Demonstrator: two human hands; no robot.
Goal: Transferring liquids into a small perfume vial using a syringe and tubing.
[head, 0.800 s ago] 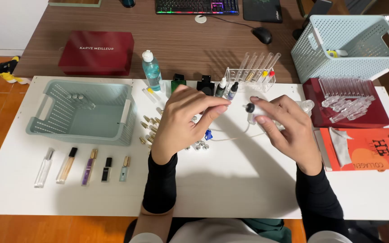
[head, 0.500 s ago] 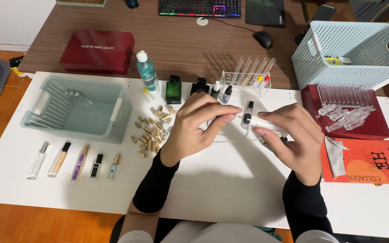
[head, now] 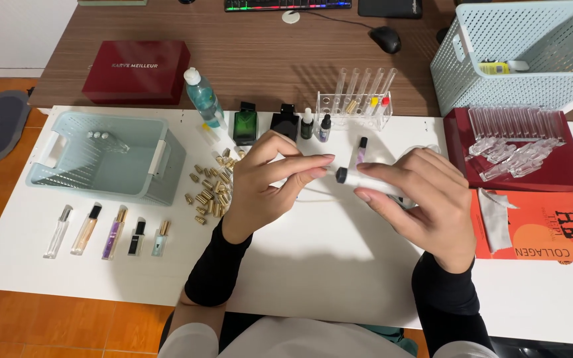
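Currently the right hand (head: 426, 202) is pinching a clear vial (head: 373, 183) lying horizontal above the white table (head: 313, 265), its black cap (head: 341, 175) pointing left toward the left hand (head: 266, 185), whose fingertips (head: 319, 166) are closing just beside it, holding nothing

I see a small clear vial (head: 373, 183) with a dark cap (head: 341, 175), lying nearly level above the white table, cap end pointing to nine o'clock. My right hand (head: 426, 205) wraps its body; my left hand (head: 266, 182) has fingertips at the cap.
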